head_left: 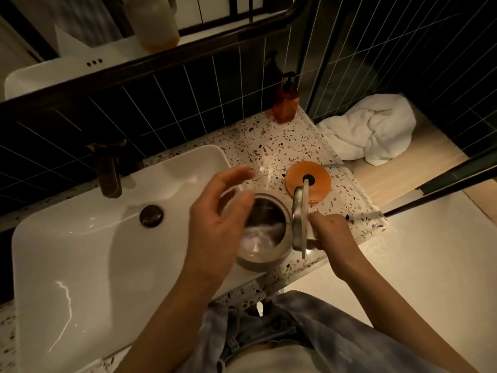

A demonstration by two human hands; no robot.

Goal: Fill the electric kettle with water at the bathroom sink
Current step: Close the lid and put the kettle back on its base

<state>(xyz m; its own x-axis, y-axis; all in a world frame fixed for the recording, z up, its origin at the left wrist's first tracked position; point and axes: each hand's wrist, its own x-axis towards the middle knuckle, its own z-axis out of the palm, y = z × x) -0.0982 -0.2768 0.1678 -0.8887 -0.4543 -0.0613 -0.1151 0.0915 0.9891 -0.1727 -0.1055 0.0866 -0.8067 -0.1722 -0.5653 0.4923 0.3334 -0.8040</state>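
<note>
The open-lidded electric kettle [265, 232] stood on the counter just right of the sink [80, 238], its handle clamped in the right hand [326, 232]. The left hand [215, 222], fingers spread and empty, hovered over the kettle's sink-side rim, with the faucet [109, 170] farther left across the basin.

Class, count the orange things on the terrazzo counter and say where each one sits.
2. An orange pump bottle stands at the counter's back corner against the dark tiles. A round orange kettle base lies flat beyond the open kettle. Nothing appears hidden.
</note>
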